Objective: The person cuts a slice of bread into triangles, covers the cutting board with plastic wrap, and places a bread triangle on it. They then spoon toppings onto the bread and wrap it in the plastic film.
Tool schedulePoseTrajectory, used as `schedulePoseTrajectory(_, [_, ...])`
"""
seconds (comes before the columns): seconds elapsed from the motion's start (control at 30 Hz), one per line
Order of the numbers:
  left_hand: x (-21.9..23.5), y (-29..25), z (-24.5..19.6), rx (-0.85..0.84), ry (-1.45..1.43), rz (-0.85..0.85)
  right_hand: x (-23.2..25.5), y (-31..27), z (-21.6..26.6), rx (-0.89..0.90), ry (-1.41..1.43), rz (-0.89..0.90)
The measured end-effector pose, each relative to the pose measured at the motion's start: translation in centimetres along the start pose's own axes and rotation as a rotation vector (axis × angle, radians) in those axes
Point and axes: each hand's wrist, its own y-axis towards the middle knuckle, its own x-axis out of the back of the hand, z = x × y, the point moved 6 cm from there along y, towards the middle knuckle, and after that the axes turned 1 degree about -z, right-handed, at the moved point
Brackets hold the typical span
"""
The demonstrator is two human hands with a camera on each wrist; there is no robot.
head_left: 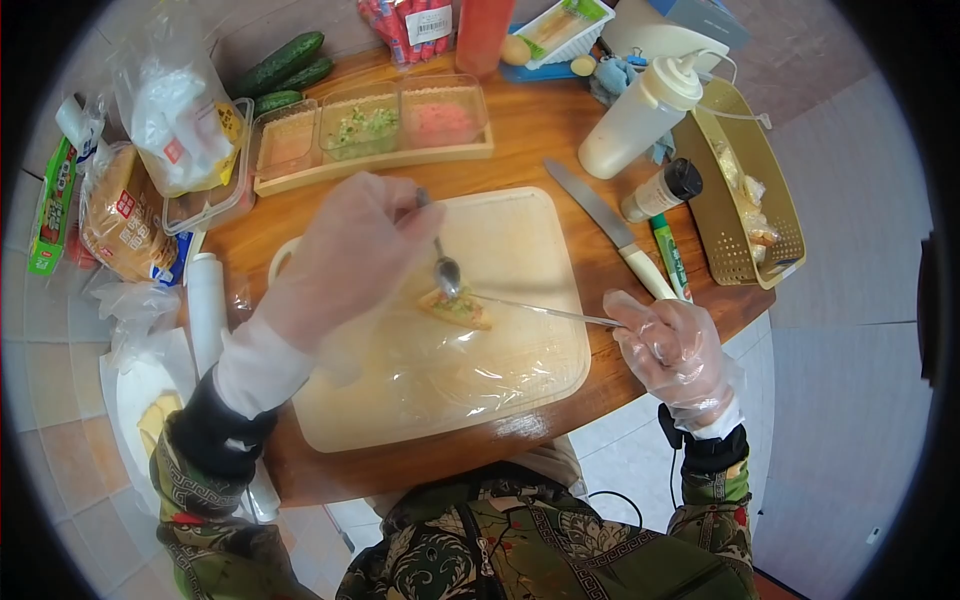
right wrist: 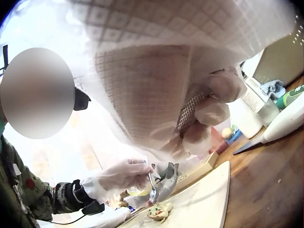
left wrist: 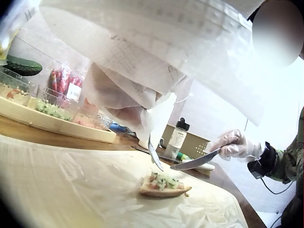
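Observation:
A small piece of bread with chopped green and pink topping lies on the plastic-covered cutting board. The gloved left hand pinches a spoon, whose bowl is at the topping. From the right, the gloved right hand grips a metal table knife, its tip beside the bread. In the left wrist view, spoon and knife blade are just above the topped bread. The right wrist view shows the right fingers curled round a patterned handle.
A wooden tray with several tubs of chopped food stands behind the board. A kitchen knife, shaker, squeeze bottle and perforated basket are at the right. Bagged bread and a white roll are at the left.

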Motion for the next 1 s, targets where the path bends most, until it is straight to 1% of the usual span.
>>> schedulePoseTrajectory(0.1, [0.4,0.2,-0.1,-0.026,-0.009,-0.006,-0.1,-0.3,-0.4,0.001,0.029,-0.008])
schedulePoseTrajectory(0.17, [1.0,0.3,-0.5,0.006,0.100,-0.010,-0.4,-0.4,-0.6,0.041,-0.015,0.010])
schedulePoseTrajectory(0.2, [1.2,0.5,-0.2,-0.003,0.108,-0.014,-0.1,-0.1,-0.4,0.044,-0.017,-0.003])
schedulePoseTrajectory(0.27, [1.9,1.0,-0.1,-0.101,0.056,-0.108,0.1,0.7,0.4,0.088,0.048,0.031])
schedulePoseTrajectory(0.3, [2.2,1.1,-0.5,-0.110,0.064,-0.111,0.3,0.8,0.3,0.091,0.046,0.019])
schedulePoseTrajectory(0.37, [3.3,1.0,-0.8,-0.003,0.026,-0.160,0.3,1.0,0.2,0.121,0.079,0.019])
schedulePoseTrajectory(0.4, [3.8,1.2,-1.4,-0.010,0.033,-0.163,0.3,1.2,0.0,0.124,0.078,0.010])
schedulePoseTrajectory(0.47, [5.1,1.7,-1.3,0.119,-0.090,-0.216,0.4,1.6,0.1,0.235,0.060,-0.057])
schedulePoseTrajectory(0.5, [5.5,2.2,-1.6,0.112,-0.085,-0.219,0.5,1.9,0.2,0.238,0.058,-0.065])
schedulePoseTrajectory(0.57, [6.5,3.7,-2.1,0.086,-0.269,-0.279,0.7,2.6,-0.1,0.110,0.055,-0.076])
schedulePoseTrajectory(0.6, [7.0,4.7,-2.1,0.079,-0.265,-0.280,0.8,3.0,0.0,0.111,0.054,-0.083])
schedulePoseTrajectory(0.67, [7.7,6.9,-2.0,0.019,-0.160,-0.260,1.0,3.7,-0.5,0.027,0.135,-0.107])
schedulePoseTrajectory(0.7, [7.7,8.2,-1.7,0.015,-0.157,-0.261,1.1,4.0,-0.5,0.029,0.134,-0.113])
schedulePoseTrajectory(0.77, [7.5,10.5,-1.6,0.006,0.082,-0.306,1.0,4.7,-0.9,-0.003,0.141,-0.092])
schedulePoseTrajectory(0.8, [7.0,10.6,-2.1,-0.062,-0.013,-0.323,1.1,4.9,-1.0,-0.002,0.141,-0.096])
schedulePoseTrajectory(0.83, [6.8,11.2,-2.3,-0.064,-0.010,-0.323,0.8,5.1,-1.3,-0.007,0.111,-0.046])
schedulePoseTrajectory(0.87, [6.3,12.0,-2.4,-0.065,0.004,-0.274,0.5,5.3,-1.5,-0.013,0.081,0.004])
schedulePoseTrajectory(0.9, [5.9,12.7,-2.4,-0.064,0.018,-0.223,0.4,5.4,-1.7,-0.014,0.082,0.002])
schedulePoseTrajectory(0.93, [5.8,13.3,-2.0,-0.064,0.020,-0.221,0.4,5.6,-1.8,-0.005,0.086,-0.021])
schedulePoseTrajectory(1.0, [5.3,14.5,-1.4,-0.160,0.257,-0.249,0.3,6.0,-2.1,0.000,0.093,-0.043])
